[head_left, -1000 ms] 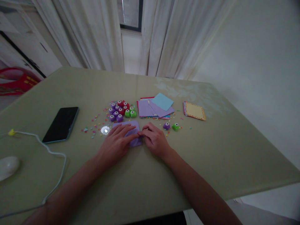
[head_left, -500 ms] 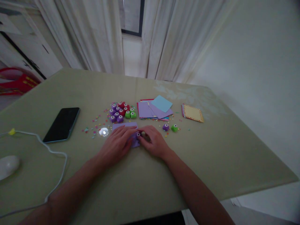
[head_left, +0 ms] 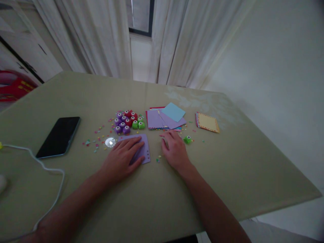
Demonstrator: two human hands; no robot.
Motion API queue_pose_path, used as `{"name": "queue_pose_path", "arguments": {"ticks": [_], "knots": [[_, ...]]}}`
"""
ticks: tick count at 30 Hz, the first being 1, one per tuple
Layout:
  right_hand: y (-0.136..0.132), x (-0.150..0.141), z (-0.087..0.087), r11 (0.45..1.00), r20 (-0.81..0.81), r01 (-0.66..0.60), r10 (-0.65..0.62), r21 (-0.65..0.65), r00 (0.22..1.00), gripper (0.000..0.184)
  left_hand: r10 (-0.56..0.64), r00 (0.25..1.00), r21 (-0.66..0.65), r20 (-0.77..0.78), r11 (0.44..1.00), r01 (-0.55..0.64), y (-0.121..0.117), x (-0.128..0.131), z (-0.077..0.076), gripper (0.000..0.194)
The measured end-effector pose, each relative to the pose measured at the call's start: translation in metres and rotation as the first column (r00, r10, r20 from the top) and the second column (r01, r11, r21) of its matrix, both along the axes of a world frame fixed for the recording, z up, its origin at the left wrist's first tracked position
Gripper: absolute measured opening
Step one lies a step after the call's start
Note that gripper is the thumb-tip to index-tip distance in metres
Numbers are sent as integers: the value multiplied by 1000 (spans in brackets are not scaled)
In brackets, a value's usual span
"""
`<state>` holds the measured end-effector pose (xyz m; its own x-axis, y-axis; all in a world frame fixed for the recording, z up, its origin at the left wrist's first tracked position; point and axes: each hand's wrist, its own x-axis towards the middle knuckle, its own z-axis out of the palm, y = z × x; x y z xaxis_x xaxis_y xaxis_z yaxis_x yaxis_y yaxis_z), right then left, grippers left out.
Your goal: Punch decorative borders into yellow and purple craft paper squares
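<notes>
Purple card (head_left: 140,152) lies beneath left hand (head_left: 122,158) (punched edge facing right hand (head_left: 175,151))

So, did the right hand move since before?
Yes. The right hand has moved right, away from the purple sheet and closer to the yellow card.

The pale green table (head_left: 157,202) bears a black tablet (head_left: 59,136) and white cord (head_left: 54,169) at left, paper bits (head_left: 97,146) and clustered punches (head_left: 128,122) left of centre, a purple sheet (head_left: 141,151) nearer, a paper pile (head_left: 154,119) farther, a green punch (head_left: 187,139) and stacked cards (head_left: 207,122) right.
</notes>
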<state>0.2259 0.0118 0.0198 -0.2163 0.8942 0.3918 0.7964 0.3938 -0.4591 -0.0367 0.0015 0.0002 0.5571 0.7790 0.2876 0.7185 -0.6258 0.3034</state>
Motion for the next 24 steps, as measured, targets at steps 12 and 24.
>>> {"name": "queue_pose_path", "arguments": {"ticks": [12,24], "knots": [[-6,-15,-8,953,-43,-265,261,-146,964,24,185,972,31,147,981,-192,11,-9,8,39],[-8,-15,-3,912,-113,-353,336,-209,935,18,494,867,91,72,862,-498,25,-33,13,27]]}}
